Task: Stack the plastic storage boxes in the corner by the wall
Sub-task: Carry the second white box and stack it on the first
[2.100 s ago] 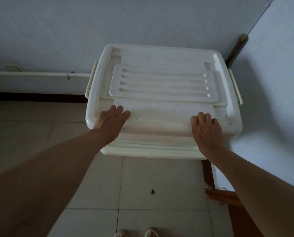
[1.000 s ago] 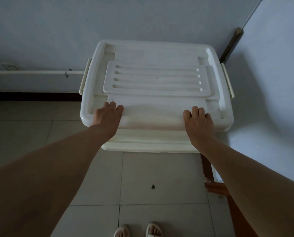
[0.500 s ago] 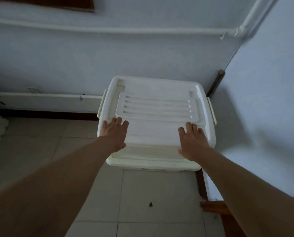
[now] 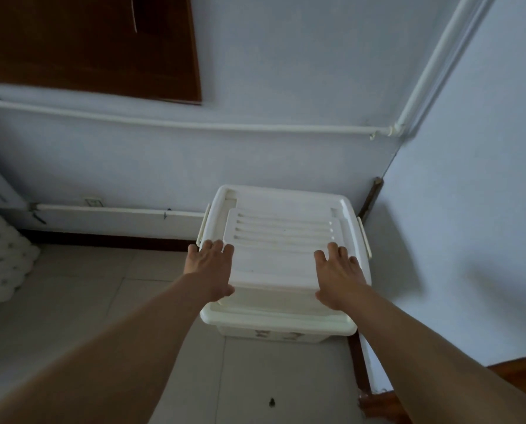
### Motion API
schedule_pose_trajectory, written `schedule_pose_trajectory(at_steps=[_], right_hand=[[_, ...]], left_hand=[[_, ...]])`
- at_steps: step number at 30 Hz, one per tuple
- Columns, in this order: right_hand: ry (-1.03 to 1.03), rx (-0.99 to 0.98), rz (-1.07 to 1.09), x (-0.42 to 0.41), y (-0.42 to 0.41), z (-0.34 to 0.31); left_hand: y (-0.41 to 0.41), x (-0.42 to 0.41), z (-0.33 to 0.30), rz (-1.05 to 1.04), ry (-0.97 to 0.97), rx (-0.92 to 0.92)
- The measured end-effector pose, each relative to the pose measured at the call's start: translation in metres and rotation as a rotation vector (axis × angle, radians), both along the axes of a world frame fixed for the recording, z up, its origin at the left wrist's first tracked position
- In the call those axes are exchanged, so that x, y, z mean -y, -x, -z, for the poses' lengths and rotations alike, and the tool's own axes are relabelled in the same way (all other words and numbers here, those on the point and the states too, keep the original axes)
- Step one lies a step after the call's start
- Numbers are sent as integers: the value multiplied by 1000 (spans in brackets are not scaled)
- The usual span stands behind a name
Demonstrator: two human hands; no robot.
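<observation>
— What are your hands doing?

— My left hand [image 4: 210,270] lies flat on the near left part of the top box [image 4: 283,240], fingers spread over the lid and thumb hooked down at the front edge. My right hand [image 4: 338,276] lies the same way on the near right part, fingers fanned out, palm down. Neither hand is closed around anything; both are open and pressing on the lid.

— And the boxes?

— There are two, white plastic. The top box sits on the bottom box [image 4: 278,327], whose lid edge and front wall stick out toward me below my wrists. The top lid has a raised panel with long grooves, and pale clips show on its left and right sides.

— Where does the stack stand?

— On the tiled floor [image 4: 72,286], in the corner. Its back is close to the rear wall [image 4: 286,87] and its right side is just beside the side wall [image 4: 485,209]; I cannot tell whether it touches either.

— What else is around?

— A white pipe [image 4: 194,125] runs along the rear wall and turns up at the corner. A dark wooden panel [image 4: 87,41] hangs on the wall at upper left. A small dark speck [image 4: 271,401] lies on the tiles in front of the stack.
</observation>
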State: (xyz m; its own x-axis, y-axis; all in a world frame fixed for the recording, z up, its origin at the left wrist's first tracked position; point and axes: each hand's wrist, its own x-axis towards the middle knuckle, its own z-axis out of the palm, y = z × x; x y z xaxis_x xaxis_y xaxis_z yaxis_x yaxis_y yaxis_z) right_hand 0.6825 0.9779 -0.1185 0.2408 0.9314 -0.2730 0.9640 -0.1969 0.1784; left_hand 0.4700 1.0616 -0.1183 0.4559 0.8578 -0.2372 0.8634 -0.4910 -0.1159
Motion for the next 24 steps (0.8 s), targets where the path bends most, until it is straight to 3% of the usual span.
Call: schedule_pose_trajectory(at_steps=[15, 24], right_hand=[[-12, 31, -46, 19, 45, -13], [20, 11, -222, 30, 95, -8]], left_hand=[[48, 19, -6, -11, -18, 60], [123, 86, 0, -263, 5, 99]])
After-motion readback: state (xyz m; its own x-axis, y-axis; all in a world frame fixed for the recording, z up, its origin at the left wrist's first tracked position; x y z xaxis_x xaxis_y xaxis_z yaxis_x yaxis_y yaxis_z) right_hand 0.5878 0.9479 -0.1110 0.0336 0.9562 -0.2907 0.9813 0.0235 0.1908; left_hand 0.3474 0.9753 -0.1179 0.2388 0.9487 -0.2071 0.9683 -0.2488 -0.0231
